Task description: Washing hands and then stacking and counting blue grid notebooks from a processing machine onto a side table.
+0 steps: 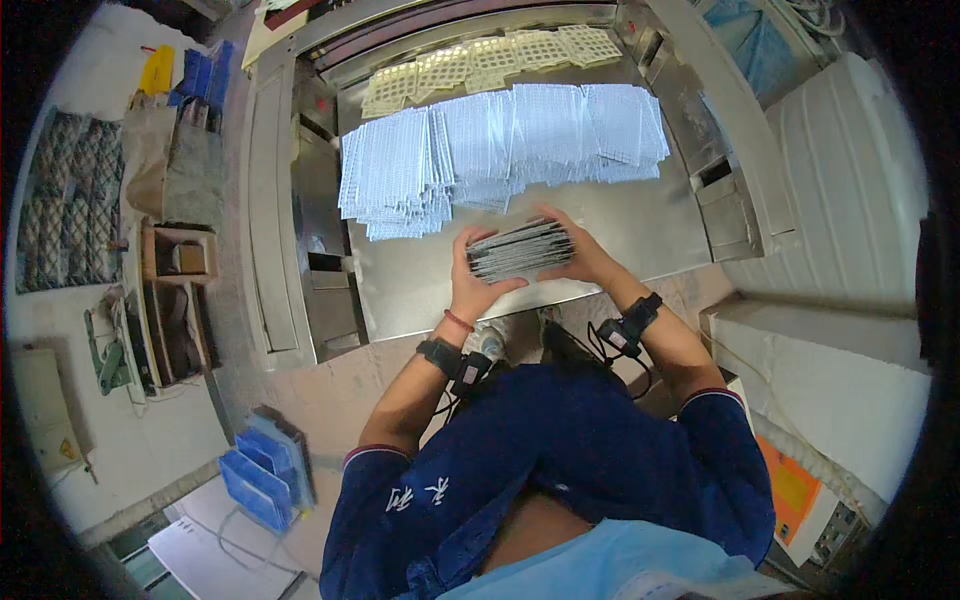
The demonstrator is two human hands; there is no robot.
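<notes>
Between my two hands is a stack of thin panels (521,251), its layered edges facing up toward me. My left hand (472,277) grips the stack's left end, thumb along the near side. At the right end, my right hand (585,251) closes around it in the same way. The stack is just above the front part of a metal table (405,292); whether it touches the surface I cannot tell. Beyond my hands, overlapping rows of pale, finely patterned panels (555,127) are fanned across the table. Behind those lie yellowish sheets with round dots (487,60).
A metal frame (270,225) with side walls borders the table. Blue plastic racks (259,480) stand on the floor at lower left. Wooden compartments (180,300) and a blue bin (202,75) are farther left. Cables hang from the straps on both my wrists. An orange box (787,480) is at lower right.
</notes>
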